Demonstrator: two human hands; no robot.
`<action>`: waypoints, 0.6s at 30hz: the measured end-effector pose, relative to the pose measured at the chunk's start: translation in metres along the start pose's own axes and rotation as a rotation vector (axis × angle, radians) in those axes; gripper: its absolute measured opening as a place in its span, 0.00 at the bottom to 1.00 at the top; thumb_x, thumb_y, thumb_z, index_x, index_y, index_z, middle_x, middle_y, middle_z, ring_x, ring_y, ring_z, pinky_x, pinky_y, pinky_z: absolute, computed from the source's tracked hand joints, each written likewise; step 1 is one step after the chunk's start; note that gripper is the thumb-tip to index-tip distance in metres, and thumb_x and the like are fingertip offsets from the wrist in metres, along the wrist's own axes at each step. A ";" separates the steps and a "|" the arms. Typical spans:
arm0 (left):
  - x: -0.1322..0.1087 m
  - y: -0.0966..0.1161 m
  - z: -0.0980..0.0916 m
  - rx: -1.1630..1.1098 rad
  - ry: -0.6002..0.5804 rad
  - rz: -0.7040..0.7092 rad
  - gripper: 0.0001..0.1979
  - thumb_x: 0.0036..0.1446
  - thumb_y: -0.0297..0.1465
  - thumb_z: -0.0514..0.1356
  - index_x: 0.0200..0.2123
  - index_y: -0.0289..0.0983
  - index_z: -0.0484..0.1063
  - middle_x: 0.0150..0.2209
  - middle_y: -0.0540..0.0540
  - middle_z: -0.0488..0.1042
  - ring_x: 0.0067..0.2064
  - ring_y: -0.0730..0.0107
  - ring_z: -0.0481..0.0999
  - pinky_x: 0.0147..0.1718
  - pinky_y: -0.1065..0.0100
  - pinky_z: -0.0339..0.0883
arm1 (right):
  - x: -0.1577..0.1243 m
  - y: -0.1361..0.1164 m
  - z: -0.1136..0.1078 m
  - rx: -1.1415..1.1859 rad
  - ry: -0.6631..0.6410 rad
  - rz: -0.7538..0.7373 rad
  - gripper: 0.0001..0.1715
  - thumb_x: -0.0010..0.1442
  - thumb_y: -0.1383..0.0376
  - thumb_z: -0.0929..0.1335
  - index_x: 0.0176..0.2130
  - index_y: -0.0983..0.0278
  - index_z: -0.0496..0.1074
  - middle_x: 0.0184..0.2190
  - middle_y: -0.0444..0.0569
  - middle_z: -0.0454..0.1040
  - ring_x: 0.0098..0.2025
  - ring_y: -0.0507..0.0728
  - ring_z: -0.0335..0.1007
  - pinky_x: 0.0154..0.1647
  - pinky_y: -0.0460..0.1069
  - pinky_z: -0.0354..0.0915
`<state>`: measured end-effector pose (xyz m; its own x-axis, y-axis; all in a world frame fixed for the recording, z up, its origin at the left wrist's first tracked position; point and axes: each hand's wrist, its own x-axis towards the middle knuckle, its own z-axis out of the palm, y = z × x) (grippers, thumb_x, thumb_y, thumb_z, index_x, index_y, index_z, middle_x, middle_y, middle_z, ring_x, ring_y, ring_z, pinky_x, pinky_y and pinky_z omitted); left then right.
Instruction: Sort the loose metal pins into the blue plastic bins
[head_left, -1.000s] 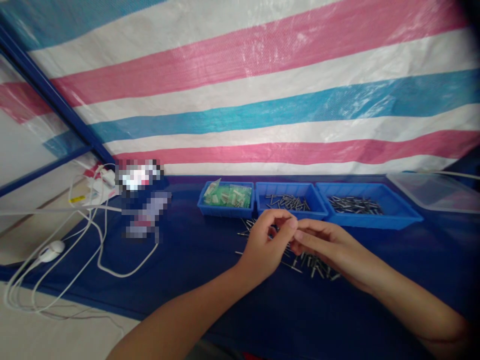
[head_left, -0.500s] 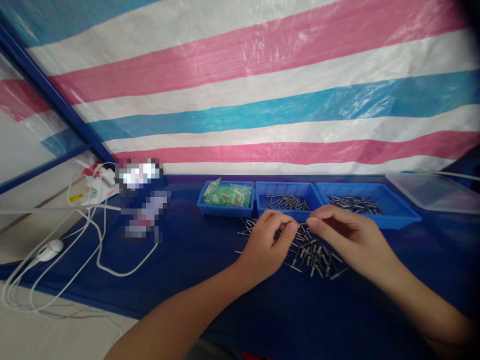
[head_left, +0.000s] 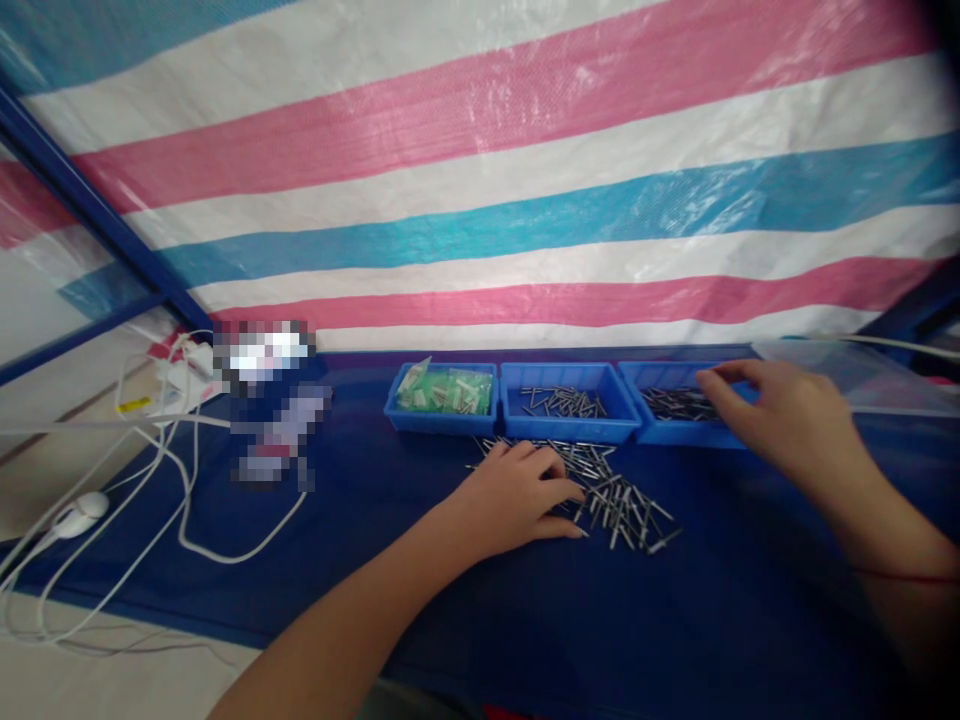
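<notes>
A loose pile of blind rivets lies on the dark blue table. My left hand is low over the pile's left side, with thumb and forefinger apart and the thumb tip close to one rivet. Whether it touches that rivet is unclear. Over the right blue bin, which has more rivets in it, hovers my right hand. Its thumb and forefinger come together at the tips; anything between them is too small to make out. The middle blue bin contains rivets as well.
The left blue bin contains green-and-clear packets. White cables, a power strip and blurred items are at the left. A clear plastic lid lies behind my right hand. Striped sheeting hangs behind the table.
My hands, close together over the pile before, have separated. The right hand moved right and away to the right bin; the left dropped toward the pile and its fingers opened.
</notes>
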<state>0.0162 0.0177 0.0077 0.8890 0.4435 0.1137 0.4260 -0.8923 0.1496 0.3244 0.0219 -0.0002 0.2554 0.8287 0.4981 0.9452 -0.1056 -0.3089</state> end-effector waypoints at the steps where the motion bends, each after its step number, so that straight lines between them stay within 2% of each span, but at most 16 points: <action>1: 0.001 0.000 0.001 0.007 0.003 0.008 0.15 0.59 0.43 0.58 0.45 0.43 0.72 0.46 0.46 0.70 0.47 0.62 0.68 0.44 0.62 0.60 | 0.000 0.000 0.003 -0.027 0.014 -0.040 0.19 0.60 0.49 0.58 0.30 0.55 0.71 0.31 0.53 0.77 0.40 0.73 0.73 0.36 0.65 0.63; 6: 0.004 0.001 0.009 0.058 0.080 0.032 0.08 0.61 0.37 0.58 0.40 0.41 0.74 0.43 0.47 0.71 0.44 0.66 0.68 0.42 0.65 0.59 | -0.013 -0.031 0.003 0.068 0.096 -0.234 0.15 0.61 0.56 0.61 0.36 0.60 0.73 0.39 0.56 0.76 0.45 0.70 0.71 0.49 0.65 0.60; 12: 0.006 0.003 0.014 0.122 0.154 0.041 0.07 0.60 0.36 0.59 0.36 0.40 0.73 0.40 0.47 0.72 0.41 0.66 0.69 0.39 0.64 0.55 | -0.034 -0.077 -0.007 0.271 0.098 -0.425 0.09 0.60 0.61 0.65 0.34 0.61 0.73 0.37 0.53 0.75 0.42 0.64 0.69 0.48 0.61 0.60; 18: 0.008 0.004 0.014 0.148 0.171 0.016 0.07 0.61 0.36 0.58 0.35 0.39 0.72 0.38 0.47 0.73 0.40 0.65 0.69 0.39 0.63 0.55 | -0.043 -0.092 -0.009 0.417 -0.010 -0.448 0.08 0.60 0.62 0.65 0.33 0.59 0.74 0.36 0.51 0.76 0.42 0.63 0.69 0.47 0.60 0.62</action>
<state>0.0272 0.0167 -0.0048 0.8599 0.4256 0.2818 0.4430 -0.8965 0.0021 0.2283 -0.0086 0.0137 -0.1523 0.7483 0.6457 0.8003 0.4767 -0.3637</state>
